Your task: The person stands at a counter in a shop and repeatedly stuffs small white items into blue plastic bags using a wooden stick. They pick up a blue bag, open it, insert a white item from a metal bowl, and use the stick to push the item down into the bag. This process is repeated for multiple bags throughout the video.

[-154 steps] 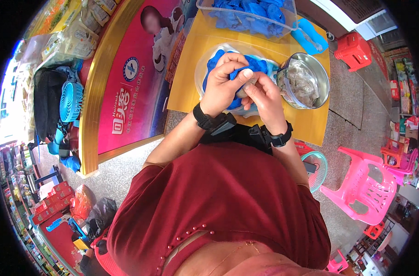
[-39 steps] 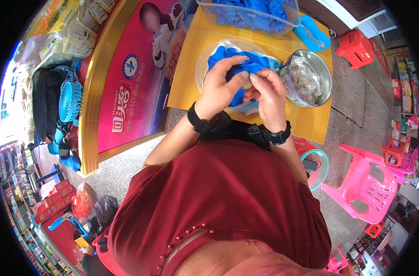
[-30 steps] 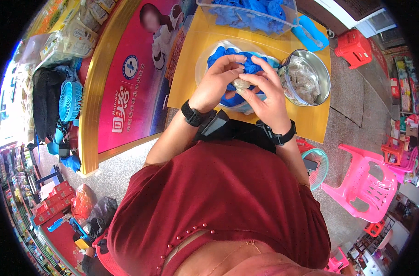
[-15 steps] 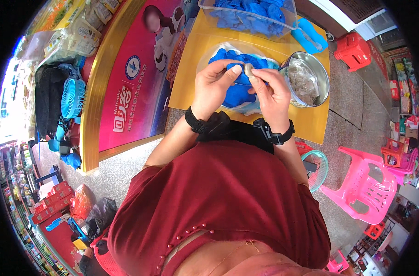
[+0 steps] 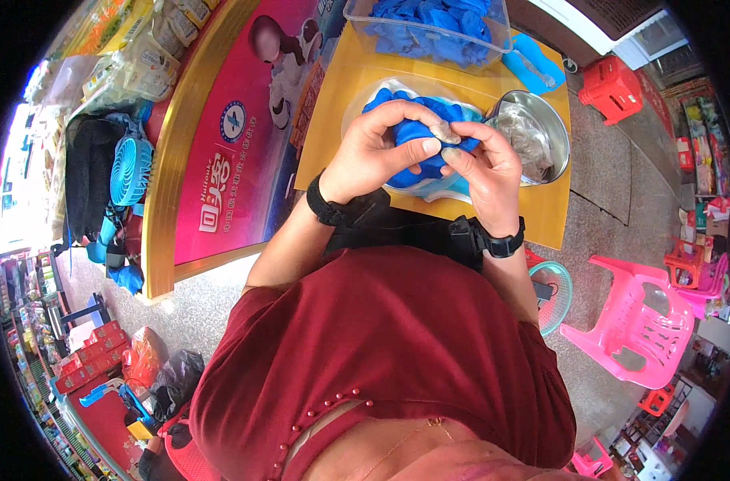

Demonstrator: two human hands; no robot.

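My left hand (image 5: 369,156) and my right hand (image 5: 493,168) meet over a heap of soft blue pieces (image 5: 413,110) on a pale plastic sheet. A small, lumpy, greyish-beige piece (image 5: 443,131) sits pinched between their fingertips. Thumb and forefinger are closed on each hand. Blue material shows right under the fingers; whether it is joined to the beige piece, I cannot tell. Just right of my right hand stands a round metal tin (image 5: 564,132) with crumpled, translucent greyish material inside.
The yellow tabletop (image 5: 333,104) carries a clear tub (image 5: 429,48) of blue pieces and a light-blue slipper-shaped item (image 5: 533,64) at the back. A printed pink panel (image 5: 220,184) borders the left. Right of me are a green basket (image 5: 553,297), a pink chair (image 5: 633,317) and red stools (image 5: 611,88).
The beige piece has shifted slightly right and turned between my fingers. My right hand has moved a little right and down, and my left thumb is lower.
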